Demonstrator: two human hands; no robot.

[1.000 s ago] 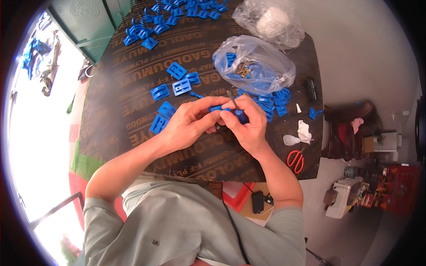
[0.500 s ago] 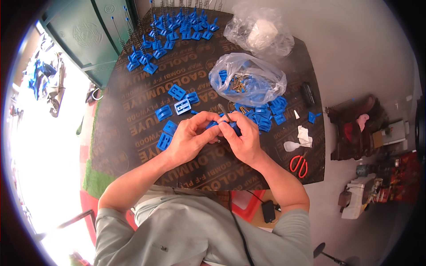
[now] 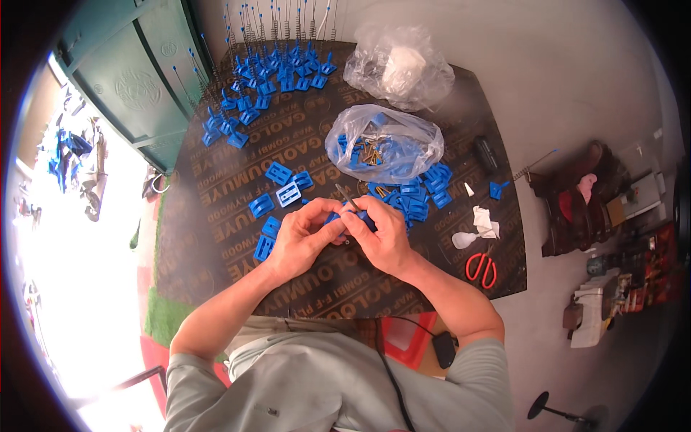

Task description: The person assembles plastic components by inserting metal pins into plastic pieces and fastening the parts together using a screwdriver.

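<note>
Blue plastic piece (image 3: 344, 218) between both hands (image 3: 345, 237), mid-board (image 3: 216, 237), clear of edges.

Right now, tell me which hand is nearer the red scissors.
Right. The right hand is just left of the red scissors; the left hand lies farther left, beyond the right hand.
</note>
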